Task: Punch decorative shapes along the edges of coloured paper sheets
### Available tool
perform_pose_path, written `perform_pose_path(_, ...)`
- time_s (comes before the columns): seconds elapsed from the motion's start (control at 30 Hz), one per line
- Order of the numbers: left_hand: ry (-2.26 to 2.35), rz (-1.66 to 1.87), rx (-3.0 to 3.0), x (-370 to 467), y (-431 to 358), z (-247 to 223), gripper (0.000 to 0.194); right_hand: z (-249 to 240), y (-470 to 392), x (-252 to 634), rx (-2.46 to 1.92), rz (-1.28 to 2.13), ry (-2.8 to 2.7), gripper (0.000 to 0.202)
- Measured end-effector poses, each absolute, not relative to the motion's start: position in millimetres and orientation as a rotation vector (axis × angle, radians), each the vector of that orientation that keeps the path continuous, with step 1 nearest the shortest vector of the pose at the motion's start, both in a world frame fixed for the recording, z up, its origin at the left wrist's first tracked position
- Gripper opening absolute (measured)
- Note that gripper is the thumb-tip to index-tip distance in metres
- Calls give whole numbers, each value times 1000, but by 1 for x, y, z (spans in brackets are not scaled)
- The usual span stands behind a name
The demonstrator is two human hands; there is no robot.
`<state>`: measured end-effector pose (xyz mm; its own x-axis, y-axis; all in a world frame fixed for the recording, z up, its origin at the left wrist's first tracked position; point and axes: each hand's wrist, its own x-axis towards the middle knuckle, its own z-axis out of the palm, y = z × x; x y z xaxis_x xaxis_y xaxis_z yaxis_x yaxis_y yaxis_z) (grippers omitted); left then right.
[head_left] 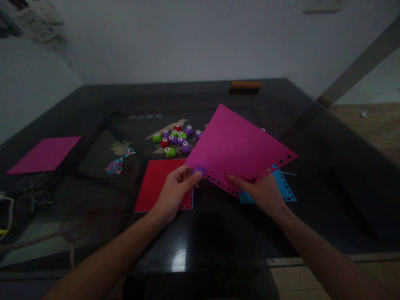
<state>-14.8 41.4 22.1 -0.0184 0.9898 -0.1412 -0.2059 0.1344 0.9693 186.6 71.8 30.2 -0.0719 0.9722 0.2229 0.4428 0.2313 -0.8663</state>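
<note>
A pink sheet of paper [233, 143] is raised above the dark table, with small shaped holes along its two lower edges. My right hand [261, 189] pinches its lower right edge, thumb on top. At the sheet's left corner, my left hand [178, 187] is closed round a purple craft punch [199, 169], thumb pressed on it. Under my left hand lies a red sheet [156, 179] with holes along its right side. A blue sheet [286, 187], also punched, lies partly hidden beneath my right hand and the pink paper.
Several green, red and purple craft punches [173, 139] stand in a cluster behind the red sheet. Paper confetti [115, 165] is heaped to the left. Another pink sheet [45, 154] lies at the far left, near a pair of glasses [33, 193]. An orange-brown bar [246, 85] rests at the back edge.
</note>
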Motion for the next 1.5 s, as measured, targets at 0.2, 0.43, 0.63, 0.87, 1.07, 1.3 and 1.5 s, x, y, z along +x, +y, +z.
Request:
perform_pose_path(0.2,1134,1232,963,-15,41,22,26,29,72,187,-1303,789,-1661,46)
perform_pose_path(0.43,1102,1226,936,-14,41,22,27,30,72,187,-1316,780,-1678,45)
perform_pose_path(0.63,1105,1231,923,-13,41,23,28,31,71,186,-1315,763,-1674,42)
perform_pose_path(0.87,1076,1249,922,-12,40,26,28,32,69,186,-1325,766,-1661,43)
perform_pose_path(1.07,1087,1248,922,-12,40,26,30,33,68,186,-1330,760,-1672,40)
perform_pose_path(1.3,1096,1256,939,-12,40,27,29,34,68,186,-1358,748,-1694,42)
perform_pose_path(1.5,1098,1262,938,-13,40,24,26,33,69,186,-1350,718,-1697,45)
